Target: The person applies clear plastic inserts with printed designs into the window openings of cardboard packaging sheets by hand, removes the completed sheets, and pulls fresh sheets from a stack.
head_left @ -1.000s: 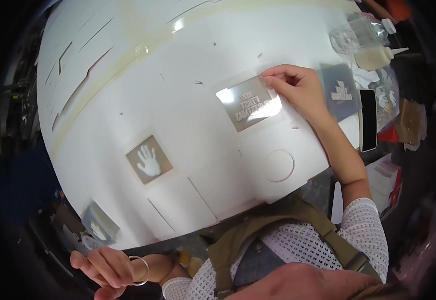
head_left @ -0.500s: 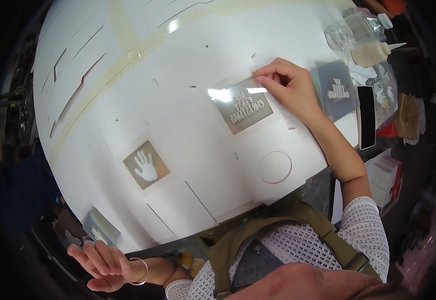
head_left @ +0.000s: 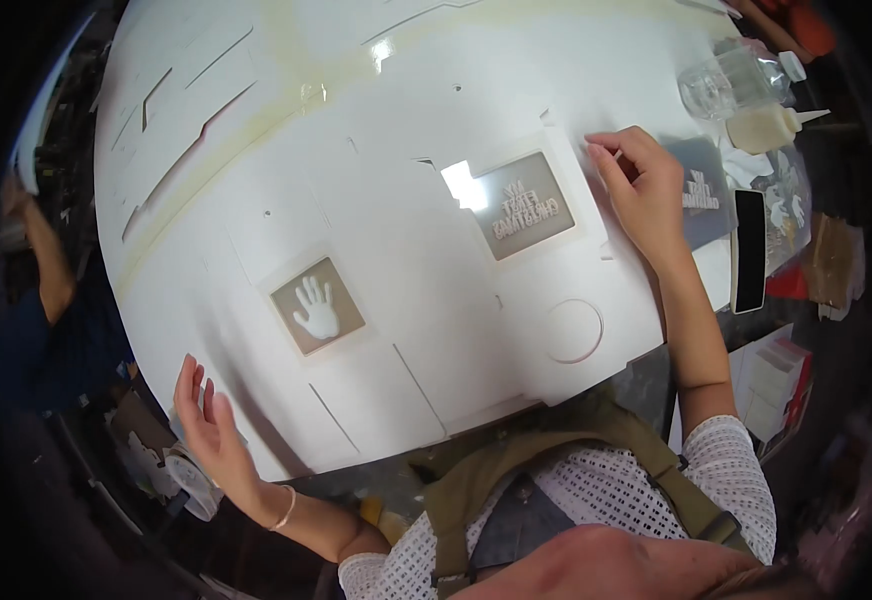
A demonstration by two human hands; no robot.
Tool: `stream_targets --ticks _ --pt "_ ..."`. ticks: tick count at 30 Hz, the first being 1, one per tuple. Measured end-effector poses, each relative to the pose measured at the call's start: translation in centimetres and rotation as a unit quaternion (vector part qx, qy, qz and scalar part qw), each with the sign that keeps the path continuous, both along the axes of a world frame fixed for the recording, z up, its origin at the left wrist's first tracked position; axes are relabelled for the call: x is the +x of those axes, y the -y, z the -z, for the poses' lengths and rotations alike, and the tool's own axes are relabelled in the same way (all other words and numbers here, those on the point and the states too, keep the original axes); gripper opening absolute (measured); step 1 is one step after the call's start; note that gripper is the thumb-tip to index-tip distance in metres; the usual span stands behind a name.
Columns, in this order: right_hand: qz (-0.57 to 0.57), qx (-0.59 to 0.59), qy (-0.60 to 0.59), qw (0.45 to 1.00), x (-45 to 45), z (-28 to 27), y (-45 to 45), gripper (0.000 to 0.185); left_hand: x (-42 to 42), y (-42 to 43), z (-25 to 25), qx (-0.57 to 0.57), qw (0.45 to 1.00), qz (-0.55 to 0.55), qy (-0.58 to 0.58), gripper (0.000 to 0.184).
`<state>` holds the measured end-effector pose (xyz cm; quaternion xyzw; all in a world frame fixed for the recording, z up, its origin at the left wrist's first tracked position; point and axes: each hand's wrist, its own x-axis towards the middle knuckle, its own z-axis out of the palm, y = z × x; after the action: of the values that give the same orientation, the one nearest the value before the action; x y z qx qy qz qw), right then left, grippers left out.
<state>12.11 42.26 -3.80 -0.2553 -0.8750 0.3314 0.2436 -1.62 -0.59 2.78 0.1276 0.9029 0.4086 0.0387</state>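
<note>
A white board (head_left: 436, 290) lies before me with square cut-outs in it. In the right cut-out sits a clear-filmed panel (head_left: 526, 205) with raised white lettering that looks mirrored, "MY FIRST CHRISTMAS". A white handprint (head_left: 316, 308) shows in the cut-out to the left. My right hand (head_left: 646, 190) hovers just right of the lettered panel, fingers loosely curled, with nothing visible in them. At the board's lower left edge is my left hand (head_left: 218, 435), fingers stretched out and empty. It partly covers a small clear sheet.
At right are another lettered film (head_left: 701, 200), a black phone (head_left: 749, 250), a clear bottle (head_left: 731, 85), a nozzle bottle (head_left: 764, 130) and a bag of white cut-outs (head_left: 788, 200). Another person's arm (head_left: 51, 255) is at far left, and another (head_left: 776, 25) at upper right.
My right hand has let go of the lettered panel's upper corner and drawn off to the right. My left hand has risen toward the board's edge. The view has shifted slightly.
</note>
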Motion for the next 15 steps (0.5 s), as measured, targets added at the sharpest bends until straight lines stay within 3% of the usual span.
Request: stream_targets --ticks 4,6,8,10,15 --pt "-0.021 0.002 0.026 0.999 0.0 0.2 0.0 0.011 -0.6 2.4 4.1 -0.04 0.998 -0.053 0.002 0.045" --pt "-0.037 0.045 0.055 0.997 -0.2 -0.1 0.8 0.013 -0.5 2.7 4.9 -0.005 0.997 -0.073 0.035 0.048" --pt "-0.046 0.073 0.063 0.994 -0.2 -0.2 1.2 0.014 -0.1 2.9 5.6 0.094 0.993 -0.024 0.073 0.05" --pt "-0.042 0.11 0.08 0.99 -0.2 -0.3 1.6 0.015 0.4 2.7 5.7 0.117 0.99 -0.014 0.082 0.052" --pt "-0.067 0.176 0.091 0.978 -0.2 -0.6 2.0 0.017 1.2 2.2 5.1 0.042 0.998 0.021 0.05 0.059"
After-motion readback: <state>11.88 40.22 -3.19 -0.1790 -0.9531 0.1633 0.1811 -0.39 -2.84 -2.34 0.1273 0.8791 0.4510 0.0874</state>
